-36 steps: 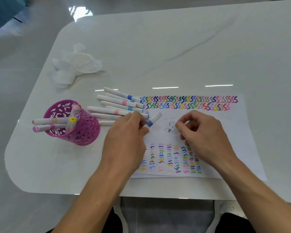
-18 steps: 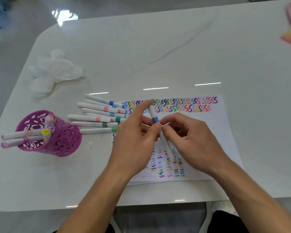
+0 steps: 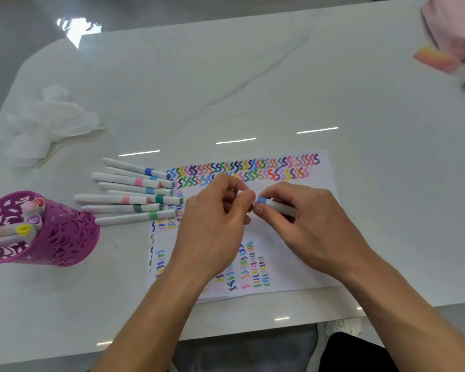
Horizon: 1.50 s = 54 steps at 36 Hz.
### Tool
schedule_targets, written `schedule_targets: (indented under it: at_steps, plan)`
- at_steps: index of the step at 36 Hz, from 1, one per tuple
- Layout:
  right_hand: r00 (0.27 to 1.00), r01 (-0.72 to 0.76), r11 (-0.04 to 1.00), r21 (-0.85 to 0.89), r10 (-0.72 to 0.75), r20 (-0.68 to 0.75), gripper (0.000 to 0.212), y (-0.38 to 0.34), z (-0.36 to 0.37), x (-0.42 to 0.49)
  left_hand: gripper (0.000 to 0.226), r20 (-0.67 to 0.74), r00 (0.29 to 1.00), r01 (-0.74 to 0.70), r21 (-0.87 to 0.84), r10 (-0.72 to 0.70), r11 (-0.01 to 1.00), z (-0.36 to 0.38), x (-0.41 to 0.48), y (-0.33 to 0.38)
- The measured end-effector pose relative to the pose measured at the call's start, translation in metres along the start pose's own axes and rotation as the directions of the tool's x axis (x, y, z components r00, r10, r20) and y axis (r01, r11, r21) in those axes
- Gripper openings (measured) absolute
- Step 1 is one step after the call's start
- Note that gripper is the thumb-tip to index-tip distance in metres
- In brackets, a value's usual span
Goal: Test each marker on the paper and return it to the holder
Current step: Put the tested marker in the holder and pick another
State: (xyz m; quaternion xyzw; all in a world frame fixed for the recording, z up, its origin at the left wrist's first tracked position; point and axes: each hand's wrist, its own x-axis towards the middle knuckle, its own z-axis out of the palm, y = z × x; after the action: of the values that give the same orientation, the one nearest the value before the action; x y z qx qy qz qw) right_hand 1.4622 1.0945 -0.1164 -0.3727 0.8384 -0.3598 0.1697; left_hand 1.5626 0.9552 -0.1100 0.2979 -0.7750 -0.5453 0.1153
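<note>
Blue-banded marker (image 3: pixel 273 204): now level between both hands, no longer slanted as half a second ago; uncapping for a test looks imminent. Left hand (image 3: pixel 215 226) pinches the cap end; right hand (image 3: pixel 306 224) curls round the barrel. Below: squiggle-covered paper (image 3: pixel 293 264). Leftward: loose markers (image 3: pixel 134 197), then purple holder (image 3: pixel 62 237).

Glossy marble-look table (image 3: pixel 279 76), perforated plastic holder (image 3: pixel 62 237).

A glossy white table (image 3: pixel 253 76) with faint grey veins carries a paper (image 3: pixel 306 264) of coloured squiggles at centre near. Loose markers (image 3: pixel 129 194) lie just left of it, a purple holder (image 3: pixel 65 237) farther left, crumpled tissue (image 3: pixel 49 122) behind, and a blurred pink-orange object (image 3: pixel 435 59) far right.
</note>
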Motion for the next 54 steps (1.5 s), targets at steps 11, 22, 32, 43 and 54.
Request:
schedule_targets:
  at_steps: [11, 22, 32, 43, 54]
  plan:
    - [0.998, 0.04, 0.985, -0.169, -0.031, 0.057, 0.04, 0.01, -0.005, -0.002, 0.018, 0.143, 0.989, -0.049, 0.2, 0.02, 0.979, 0.009, 0.001, 0.0]
    - [0.998, 0.035, 0.971, -0.236, -0.02, 0.063, 0.044, 0.006, -0.005, -0.001, 0.02, 0.053, 0.998, -0.031, 0.033, 0.029, 0.999, 0.009, 0.003, 0.001]
    - [0.998, 0.03, 0.971, -0.239, -0.016, 0.062, 0.044, 0.006, -0.001, -0.001, 0.023, 0.06, 0.998, 0.012, -0.043, -0.009, 0.999, 0.008, 0.003, 0.0]
    - [0.992, -0.122, 0.992, -0.026, 0.123, 0.039, 0.05, 0.007, -0.002, 0.0, 0.016, -0.092, 0.993, -0.073, 0.018, 0.075, 0.997, 0.009, -0.001, 0.005]
    - [0.935, -0.161, 0.914, 0.372, 0.262, -0.239, 0.033, 0.026, -0.017, 0.005, 0.017, -0.162, 0.984, -0.028, 0.262, 0.073, 0.965, 0.002, 0.004, -0.002]
